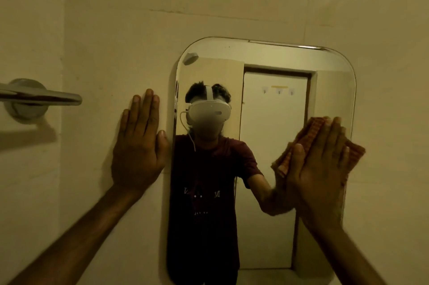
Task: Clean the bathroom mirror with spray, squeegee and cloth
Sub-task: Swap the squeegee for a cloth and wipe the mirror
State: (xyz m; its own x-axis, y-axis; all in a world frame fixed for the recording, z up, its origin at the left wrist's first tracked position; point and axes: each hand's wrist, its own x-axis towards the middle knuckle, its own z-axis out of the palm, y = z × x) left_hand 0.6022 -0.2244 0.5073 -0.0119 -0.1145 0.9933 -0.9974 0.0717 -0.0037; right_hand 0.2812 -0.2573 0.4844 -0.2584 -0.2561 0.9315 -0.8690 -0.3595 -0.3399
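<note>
Both palms flat: left hand (139, 145) on wall (92, 29), right hand (325, 168) pressing cloth (308, 136) on mirror (278, 57).

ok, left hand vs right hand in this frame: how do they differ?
The left hand lies on the wall, just left of the mirror; the right hand is at the mirror's right side. The left hand is bare against the wall; the right hand presses a cloth to the mirror. Shared: both are flat, with fingers straight and pointing up.
</note>
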